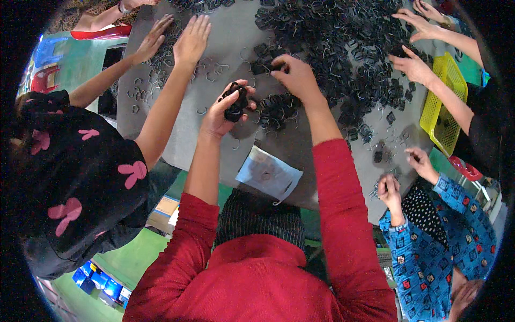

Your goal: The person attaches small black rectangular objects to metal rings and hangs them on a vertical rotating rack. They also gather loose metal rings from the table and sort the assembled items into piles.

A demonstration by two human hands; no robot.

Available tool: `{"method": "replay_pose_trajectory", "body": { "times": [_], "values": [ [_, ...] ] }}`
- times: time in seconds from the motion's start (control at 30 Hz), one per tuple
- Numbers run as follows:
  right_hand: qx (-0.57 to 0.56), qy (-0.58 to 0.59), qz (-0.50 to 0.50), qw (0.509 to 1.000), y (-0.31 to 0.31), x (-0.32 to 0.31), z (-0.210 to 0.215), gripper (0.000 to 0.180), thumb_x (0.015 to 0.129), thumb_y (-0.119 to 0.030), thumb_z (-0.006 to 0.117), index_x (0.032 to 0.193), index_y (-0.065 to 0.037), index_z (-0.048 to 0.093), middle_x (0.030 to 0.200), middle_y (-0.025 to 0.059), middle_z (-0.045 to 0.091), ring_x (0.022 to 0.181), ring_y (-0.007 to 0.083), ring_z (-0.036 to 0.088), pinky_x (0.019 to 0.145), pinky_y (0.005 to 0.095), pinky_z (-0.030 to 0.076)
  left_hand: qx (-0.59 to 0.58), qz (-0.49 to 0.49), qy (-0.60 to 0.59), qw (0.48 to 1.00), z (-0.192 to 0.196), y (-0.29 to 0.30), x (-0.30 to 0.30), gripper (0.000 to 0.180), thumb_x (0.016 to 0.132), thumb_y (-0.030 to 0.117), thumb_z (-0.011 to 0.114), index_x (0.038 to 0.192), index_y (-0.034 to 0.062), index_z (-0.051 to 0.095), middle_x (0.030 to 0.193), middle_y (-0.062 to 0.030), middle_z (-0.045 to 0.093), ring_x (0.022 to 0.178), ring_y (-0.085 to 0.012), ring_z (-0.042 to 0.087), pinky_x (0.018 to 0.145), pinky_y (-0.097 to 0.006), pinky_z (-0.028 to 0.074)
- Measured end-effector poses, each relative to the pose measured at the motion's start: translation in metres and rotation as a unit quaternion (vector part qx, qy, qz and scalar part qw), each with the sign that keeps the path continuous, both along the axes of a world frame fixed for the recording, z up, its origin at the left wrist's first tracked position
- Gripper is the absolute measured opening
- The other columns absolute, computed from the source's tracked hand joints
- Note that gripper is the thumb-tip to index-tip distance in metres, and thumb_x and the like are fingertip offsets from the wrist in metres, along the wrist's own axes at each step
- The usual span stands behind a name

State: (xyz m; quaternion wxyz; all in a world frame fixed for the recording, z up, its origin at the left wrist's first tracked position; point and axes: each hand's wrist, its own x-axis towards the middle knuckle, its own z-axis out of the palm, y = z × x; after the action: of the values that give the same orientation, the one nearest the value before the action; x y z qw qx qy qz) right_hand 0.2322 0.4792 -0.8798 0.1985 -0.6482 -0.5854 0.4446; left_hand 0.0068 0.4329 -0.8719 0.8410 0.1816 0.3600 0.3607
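Note:
Several small black plastic pieces (236,103) sit bunched in my left hand (215,117), its fingers wrapped round them, above the grey table (225,37). My right hand (298,78) hovers at the edge of a heap of similar black pieces (332,53), many with thin metal hooks. Its fingers are curled together around something dark that I cannot make out. Between my hands lies a smaller cluster of black pieces (276,110). A pale bluish plastic bag (268,174) with a drawstring lies at the near table edge, in front of me.
At left, a co-worker's hands (192,43) rest over loose metal hooks (142,94). Other people's hands (416,67) work at the heap's right side, beside a yellow perforated basket (448,102). A person in blue patterned sleeves (399,257) handles small pieces at the near right corner.

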Motion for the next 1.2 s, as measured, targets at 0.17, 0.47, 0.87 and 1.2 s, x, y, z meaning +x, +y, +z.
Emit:
{"method": "replay_pose_trajectory", "body": {
  "times": [0.17, 0.47, 0.87, 1.2],
  "values": [
    [0.111, -0.268, 0.053, 0.955, 0.007, -0.025, -0.006, 0.031, 0.073, -0.025, 0.072, 0.099, -0.013, 0.06, 0.093, 0.0131, 0.062, 0.089, 0.0311, 0.063, 0.069, 0.04, 0.052, 0.025, 0.014, -0.004, 1.0, 0.004, -0.007, 0.006, 0.049, 0.091, 0.033, 0.053, 0.132, 0.0113, 0.038, 0.117, -0.0104, 0.054, 0.092, -0.0257, 0.061, 0.061, -0.032, 0.051],
    [-0.148, 0.42, -0.218, 0.868, -0.05, -0.002, 0.009, 0.024, 0.078, -0.011, 0.064, 0.099, -0.008, 0.054, 0.093, 0.0071, 0.062, 0.092, 0.0245, 0.062, 0.072, 0.0385, 0.052, -0.044, 0.233, -0.018, 0.971, 0.0, -0.012, 0.042, 0.035, 0.095, 0.041, 0.044, 0.112, 0.0127, 0.054, 0.11, -0.0064, 0.059, 0.097, -0.0257, 0.059, 0.074, -0.039, 0.052],
    [0.033, 0.745, -0.435, 0.504, -0.105, -0.016, 0.008, 0.021, 0.086, -0.01, 0.049, 0.105, -0.006, 0.058, 0.105, 0.0083, 0.061, 0.103, 0.0217, 0.056, 0.092, 0.0334, 0.045, 0.536, 0.068, 0.385, 0.749, 0.026, -0.031, 0.141, 0.017, 0.079, 0.002, 0.058, 0.095, 0.0058, 0.063, 0.112, -0.011, 0.058, 0.122, -0.034, 0.046, 0.105, -0.045, 0.029],
    [0.055, 0.716, -0.505, 0.48, -0.152, 0.044, 0.014, 0.024, 0.088, -0.024, 0.051, 0.104, -0.009, 0.061, 0.111, 0.0072, 0.06, 0.103, 0.0235, 0.057, 0.088, 0.0371, 0.047, 0.597, -0.086, 0.353, 0.715, 0.044, -0.079, 0.204, 0.034, 0.079, 0.005, 0.056, 0.113, 0.007, 0.054, 0.126, -0.0116, 0.049, 0.133, -0.0359, 0.03, 0.109, -0.054, 0.014]
  ]
}}
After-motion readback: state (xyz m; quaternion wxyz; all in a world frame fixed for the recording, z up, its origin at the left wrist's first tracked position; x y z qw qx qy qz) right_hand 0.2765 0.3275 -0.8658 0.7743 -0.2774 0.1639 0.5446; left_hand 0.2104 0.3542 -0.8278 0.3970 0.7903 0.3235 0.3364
